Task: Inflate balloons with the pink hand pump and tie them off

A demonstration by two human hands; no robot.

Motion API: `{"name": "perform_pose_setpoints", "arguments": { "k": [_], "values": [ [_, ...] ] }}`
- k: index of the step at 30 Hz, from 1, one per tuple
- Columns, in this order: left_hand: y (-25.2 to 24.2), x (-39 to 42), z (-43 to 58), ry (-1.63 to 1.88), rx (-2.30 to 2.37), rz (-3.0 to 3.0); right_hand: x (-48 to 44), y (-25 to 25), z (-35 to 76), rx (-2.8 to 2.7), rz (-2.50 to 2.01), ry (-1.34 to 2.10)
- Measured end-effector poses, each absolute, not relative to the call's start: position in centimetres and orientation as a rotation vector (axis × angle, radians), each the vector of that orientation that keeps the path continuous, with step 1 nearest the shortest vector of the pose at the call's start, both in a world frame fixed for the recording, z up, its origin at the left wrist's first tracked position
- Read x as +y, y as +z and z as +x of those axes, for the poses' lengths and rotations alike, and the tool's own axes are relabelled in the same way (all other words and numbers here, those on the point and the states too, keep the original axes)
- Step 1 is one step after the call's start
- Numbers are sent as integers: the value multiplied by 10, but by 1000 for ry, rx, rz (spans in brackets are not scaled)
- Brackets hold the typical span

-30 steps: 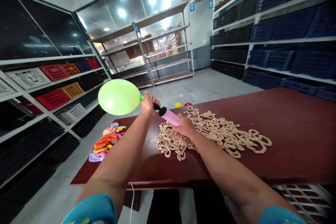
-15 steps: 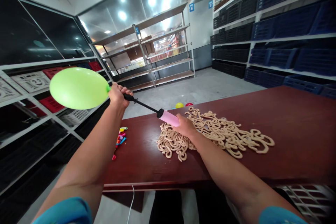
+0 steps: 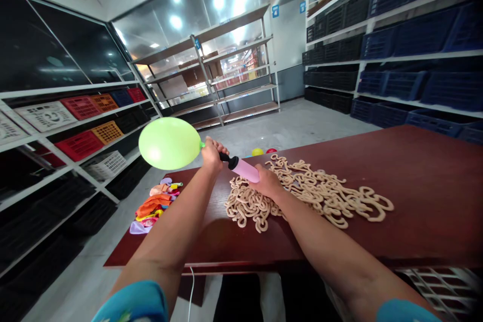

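A light green balloon (image 3: 169, 143), blown up round, sits on the nozzle end of a hand pump. My left hand (image 3: 214, 153) is closed around the balloon's neck and the pump's black handle end. Around the pink barrel of the balloon pump (image 3: 246, 169) my right hand (image 3: 265, 181) is wrapped. The black rod barely shows between handle and barrel. Both hands are over the table, the right one just above a heap of beige, curled, rope-like pieces (image 3: 317, 191).
Several uninflated balloons (image 3: 153, 206) lie at the left end of the dark red table (image 3: 415, 176). Beyond its far edge are a yellow balloon (image 3: 257, 152) and a red one. Shelves with crates (image 3: 81, 145) stand left and right. A white cable (image 3: 191, 292) hangs in front.
My left hand has moved right and down with the green balloon, pushing the pump's rod into the barrel. The uninflated balloons at left are more exposed. My right hand is almost still.
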State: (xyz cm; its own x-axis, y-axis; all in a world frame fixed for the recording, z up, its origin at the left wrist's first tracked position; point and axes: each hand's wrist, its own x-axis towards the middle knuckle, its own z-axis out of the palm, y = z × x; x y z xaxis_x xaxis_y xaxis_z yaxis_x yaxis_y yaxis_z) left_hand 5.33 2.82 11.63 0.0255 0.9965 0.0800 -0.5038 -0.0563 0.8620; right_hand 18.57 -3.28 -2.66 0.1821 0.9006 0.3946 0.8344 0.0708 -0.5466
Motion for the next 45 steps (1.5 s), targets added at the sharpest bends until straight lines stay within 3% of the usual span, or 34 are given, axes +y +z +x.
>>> {"name": "perform_pose_setpoints", "arguments": {
  "k": [13, 17, 29, 45],
  "values": [
    [211, 40, -35, 1543, 666, 930, -37, -22, 185, -1678, -1697, 135],
    [202, 42, -28, 1541, 663, 931, -36, -27, 185, -1688, -1712, 103],
    [110, 26, 50, 1426, 718, 871, -38, -23, 186, -1675, -1747, 163],
    [194, 44, -35, 1564, 686, 901, -38, -22, 185, -1693, -1713, 140]
  ]
}}
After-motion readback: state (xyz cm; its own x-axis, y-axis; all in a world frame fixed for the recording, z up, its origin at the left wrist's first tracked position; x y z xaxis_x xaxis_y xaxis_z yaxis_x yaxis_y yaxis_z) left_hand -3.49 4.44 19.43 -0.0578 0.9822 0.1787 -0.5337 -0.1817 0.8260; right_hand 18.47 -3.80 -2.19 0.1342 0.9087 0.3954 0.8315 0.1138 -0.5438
